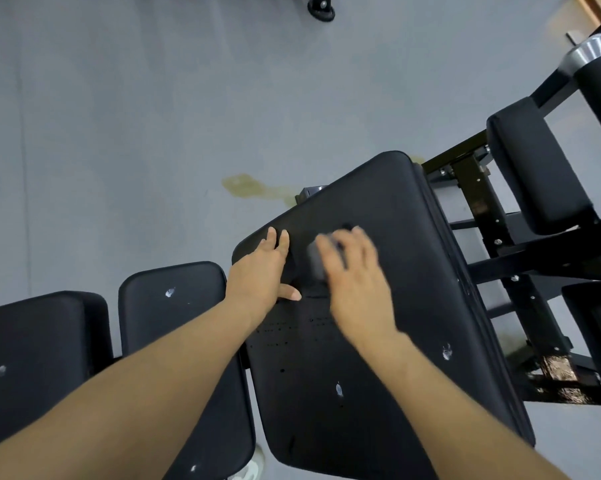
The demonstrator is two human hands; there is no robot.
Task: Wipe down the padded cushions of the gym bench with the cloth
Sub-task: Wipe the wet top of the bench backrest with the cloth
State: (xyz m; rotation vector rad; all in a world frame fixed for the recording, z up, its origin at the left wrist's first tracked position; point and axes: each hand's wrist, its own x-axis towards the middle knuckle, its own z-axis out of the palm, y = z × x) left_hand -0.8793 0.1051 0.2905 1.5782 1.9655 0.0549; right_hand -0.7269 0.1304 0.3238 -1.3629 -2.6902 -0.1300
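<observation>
Item: grey cloth (315, 258), far half of the large cushion (389, 306), under your right hand (356, 282); grip blurred, fingers spread over it. Likely soft, light, prone to bunching: press it flat under your palm. Your left hand (261, 271) lies open, just left, bracing the pad.

1. Floor (119, 133) is plain grey, kinda streaky, with faint seams running through it.
2. There's a yellowish stain (249, 187) on it near the middle.
3. Black wheel or foot of some equipment (321, 6) pokes in at the top edge.
4. Strip of wood-coloured trim (595, 5) sits in the top right corner.
</observation>
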